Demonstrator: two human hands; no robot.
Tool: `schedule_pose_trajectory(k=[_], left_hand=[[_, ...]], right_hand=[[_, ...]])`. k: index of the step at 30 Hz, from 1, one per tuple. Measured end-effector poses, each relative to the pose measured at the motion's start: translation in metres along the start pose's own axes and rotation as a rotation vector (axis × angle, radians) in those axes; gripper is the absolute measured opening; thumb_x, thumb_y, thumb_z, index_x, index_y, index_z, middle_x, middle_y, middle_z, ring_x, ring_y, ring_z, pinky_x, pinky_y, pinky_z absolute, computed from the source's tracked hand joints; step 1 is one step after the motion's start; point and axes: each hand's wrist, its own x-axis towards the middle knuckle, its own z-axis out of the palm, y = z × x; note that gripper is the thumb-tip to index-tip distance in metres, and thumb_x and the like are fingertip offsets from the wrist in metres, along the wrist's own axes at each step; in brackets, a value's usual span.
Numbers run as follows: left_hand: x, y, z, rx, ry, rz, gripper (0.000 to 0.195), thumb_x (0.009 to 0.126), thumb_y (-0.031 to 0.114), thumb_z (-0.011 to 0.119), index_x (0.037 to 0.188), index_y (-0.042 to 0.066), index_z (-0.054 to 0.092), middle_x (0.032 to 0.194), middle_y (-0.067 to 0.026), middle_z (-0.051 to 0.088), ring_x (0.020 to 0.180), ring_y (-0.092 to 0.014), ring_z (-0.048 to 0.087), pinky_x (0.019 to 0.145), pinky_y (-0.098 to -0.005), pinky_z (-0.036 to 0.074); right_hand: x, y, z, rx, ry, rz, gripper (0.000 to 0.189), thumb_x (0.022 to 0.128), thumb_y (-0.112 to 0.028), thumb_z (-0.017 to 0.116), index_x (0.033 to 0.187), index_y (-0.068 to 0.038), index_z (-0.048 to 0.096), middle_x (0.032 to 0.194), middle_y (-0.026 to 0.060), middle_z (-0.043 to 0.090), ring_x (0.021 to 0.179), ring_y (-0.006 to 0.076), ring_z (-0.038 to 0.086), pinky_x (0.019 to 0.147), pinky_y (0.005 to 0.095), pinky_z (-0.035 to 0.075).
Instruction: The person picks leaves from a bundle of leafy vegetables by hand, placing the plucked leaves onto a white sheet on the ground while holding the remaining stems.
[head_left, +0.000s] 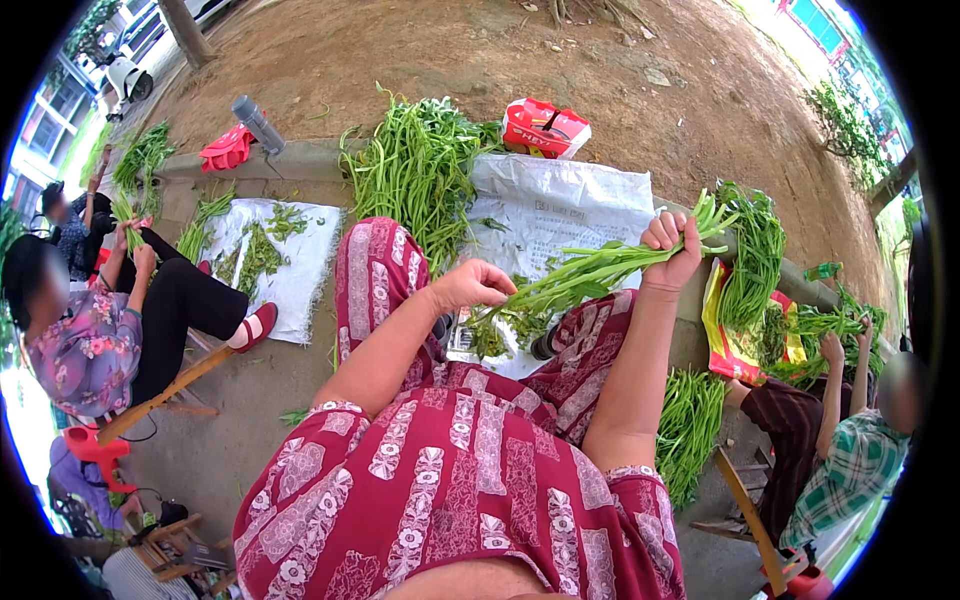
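Observation:
My right hand (670, 251) is shut around a bunch of long green leafy stems (592, 271), which look like water spinach. Their stem ends stick out past the fist on the right. The leafy ends point left and down, where the thumb and fingers of my left hand (474, 286) pinch the leaf tips. Beneath lies a white woven plastic sheet (562, 191) with printed writing, spread between my feet and the curb. Picked leaves (491, 341) lie on the sheet between my knees. A large heap of the same greens (416, 169) rests beyond my left knee.
A red and white bag (546, 129) stands beyond the sheet. On the curb (315, 159) are a grey bottle (259, 124) and a red bag (227, 148). Seated people handle greens at left (82, 337) and right (847, 457). More greens (686, 435) lie by my right side.

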Motion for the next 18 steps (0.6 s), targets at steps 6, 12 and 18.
schedule_pose_trajectory(k=[6, 12, 18], left_hand=[[0.000, -0.002, -0.005, 0.023, 0.009, -0.006, 0.025, 0.072, 0.000, 0.061, 0.096, -0.003, 0.062, 0.084, -0.0052, 0.063, 0.071, -0.008, 0.056, 0.064, -0.0205, 0.046], [0.002, -0.005, -0.005, -0.004, 0.048, -0.077, 0.025, 0.070, 0.001, 0.059, 0.094, -0.003, 0.062, 0.075, -0.0040, 0.062, 0.062, -0.008, 0.055, 0.056, -0.0208, 0.046], [0.006, -0.011, 0.000, -0.006, 0.129, -0.075, 0.024, 0.069, -0.001, 0.055, 0.092, -0.004, 0.062, 0.070, -0.0042, 0.059, 0.054, -0.008, 0.052, 0.050, -0.0214, 0.045]], right_hand=[[0.000, -0.001, 0.000, -0.001, -0.004, -0.001, 0.022, 0.090, -0.022, 0.044, 0.072, -0.010, 0.041, 0.059, -0.0016, 0.033, 0.054, 0.0096, 0.033, 0.052, 0.0249, 0.031], [0.000, -0.001, 0.001, -0.002, 0.011, -0.003, 0.022, 0.090, -0.022, 0.044, 0.072, -0.010, 0.041, 0.059, -0.0015, 0.033, 0.054, 0.0097, 0.033, 0.052, 0.0250, 0.031], [-0.001, 0.001, 0.001, -0.049, 0.029, -0.008, 0.022, 0.090, -0.022, 0.044, 0.073, -0.008, 0.040, 0.060, -0.0010, 0.033, 0.053, 0.0101, 0.033, 0.051, 0.0250, 0.031]])
